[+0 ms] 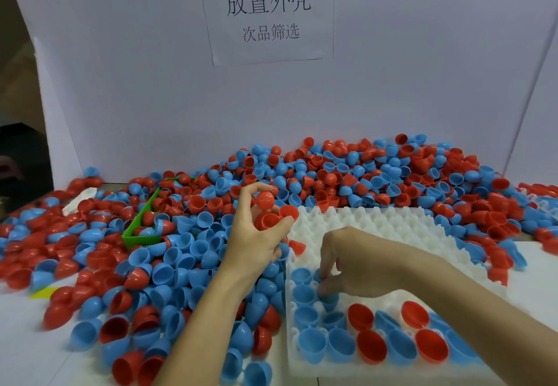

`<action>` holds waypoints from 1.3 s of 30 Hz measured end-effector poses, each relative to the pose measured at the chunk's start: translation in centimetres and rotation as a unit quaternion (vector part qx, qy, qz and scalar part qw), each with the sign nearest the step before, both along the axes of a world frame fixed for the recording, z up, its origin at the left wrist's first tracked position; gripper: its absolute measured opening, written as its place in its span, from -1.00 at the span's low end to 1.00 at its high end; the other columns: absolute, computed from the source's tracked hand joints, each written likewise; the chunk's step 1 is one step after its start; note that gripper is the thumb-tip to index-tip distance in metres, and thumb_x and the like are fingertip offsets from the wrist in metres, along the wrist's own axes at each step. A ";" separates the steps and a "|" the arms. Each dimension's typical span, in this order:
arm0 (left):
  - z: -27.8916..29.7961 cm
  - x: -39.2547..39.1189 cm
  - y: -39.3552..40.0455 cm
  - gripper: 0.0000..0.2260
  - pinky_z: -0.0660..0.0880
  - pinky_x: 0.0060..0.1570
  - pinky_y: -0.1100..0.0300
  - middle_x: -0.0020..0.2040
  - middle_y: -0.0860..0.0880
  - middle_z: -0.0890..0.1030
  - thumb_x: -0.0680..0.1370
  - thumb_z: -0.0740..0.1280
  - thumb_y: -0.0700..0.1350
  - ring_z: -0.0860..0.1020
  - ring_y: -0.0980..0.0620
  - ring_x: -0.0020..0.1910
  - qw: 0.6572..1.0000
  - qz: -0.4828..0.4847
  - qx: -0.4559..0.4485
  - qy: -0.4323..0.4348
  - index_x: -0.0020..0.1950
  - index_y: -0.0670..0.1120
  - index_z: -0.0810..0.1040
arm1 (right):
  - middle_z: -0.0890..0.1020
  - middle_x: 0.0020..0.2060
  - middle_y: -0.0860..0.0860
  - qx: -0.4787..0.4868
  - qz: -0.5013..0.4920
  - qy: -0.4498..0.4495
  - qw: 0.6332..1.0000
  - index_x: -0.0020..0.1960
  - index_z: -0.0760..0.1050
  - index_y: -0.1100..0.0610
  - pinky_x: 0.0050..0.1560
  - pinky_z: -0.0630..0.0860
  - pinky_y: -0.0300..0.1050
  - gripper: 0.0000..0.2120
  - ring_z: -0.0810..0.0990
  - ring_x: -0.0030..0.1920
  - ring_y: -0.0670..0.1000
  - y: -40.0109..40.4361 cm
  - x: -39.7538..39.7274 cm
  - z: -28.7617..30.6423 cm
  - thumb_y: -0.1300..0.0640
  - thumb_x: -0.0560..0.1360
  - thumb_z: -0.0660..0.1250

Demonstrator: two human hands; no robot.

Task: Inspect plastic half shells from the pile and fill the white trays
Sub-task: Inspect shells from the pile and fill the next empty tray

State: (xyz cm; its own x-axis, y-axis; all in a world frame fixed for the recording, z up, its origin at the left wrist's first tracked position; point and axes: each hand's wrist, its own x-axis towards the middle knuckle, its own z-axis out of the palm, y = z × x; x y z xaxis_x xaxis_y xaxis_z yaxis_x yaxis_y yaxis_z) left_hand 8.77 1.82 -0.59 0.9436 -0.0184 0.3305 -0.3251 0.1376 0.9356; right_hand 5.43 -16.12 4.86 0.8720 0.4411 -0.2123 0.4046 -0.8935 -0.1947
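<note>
A big pile of red and blue plastic half shells [332,174] covers the table. A white tray [392,228] with rows of pegs lies at the front right; its near rows hold blue and red shells, open side up. My left hand [256,234] is raised over the pile beside the tray's left edge and grips several red shells [267,210]. My right hand [347,265] reaches down onto the tray's left part, its fingertips pinching a blue shell [327,298] at a tray slot.
A green bin [142,228] sits half buried in shells left of centre. A white board with a paper sign [268,14] stands behind the pile. Another white tray [540,201] shows at the far right edge. Loose shells spread to the table's front left.
</note>
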 end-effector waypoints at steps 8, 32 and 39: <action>0.5 -0.8 -0.8 -0.56 0.47 -0.37 0.29 -0.05 -0.08 0.60 0.48 0.54 -0.15 0.54 0.04 -0.24 0.998 0.037 0.044 -0.038 0.14 0.27 0.43 | 0.67 -0.16 -0.18 0.262 -0.081 -0.168 0.947 -0.04 0.63 -0.11 -0.20 0.52 -0.37 -0.93 0.59 -0.22 -0.29 -0.3 1.0 1.0 -0.01 0.56 0.37; 1.1 -2.1 -2.3 -0.41 0.59 -0.25 0.14 -0.01 0.04 0.59 0.34 0.60 0.05 0.57 -0.09 -0.30 0.985 -0.002 0.123 -0.117 0.25 0.24 0.38 | 0.68 -0.26 -0.18 0.422 -0.130 -0.172 0.881 -0.14 0.69 -0.13 -0.27 0.61 -0.27 -0.89 0.66 -0.36 -0.08 -2.0 0.0 -0.3 0.06 0.51 0.45; 1.4 -2.1 -2.3 -0.64 0.38 -0.54 0.25 -0.21 -0.09 0.61 0.44 0.51 0.06 0.55 -0.06 -0.40 0.999 -0.050 0.012 -0.008 0.12 0.18 0.42 | 0.66 -0.30 -0.13 0.424 -0.102 -0.194 0.879 -0.12 0.67 -0.15 -0.25 0.60 -0.25 -0.65 0.66 -0.34 -0.07 -2.1 -0.5 -0.8 0.33 0.51 0.41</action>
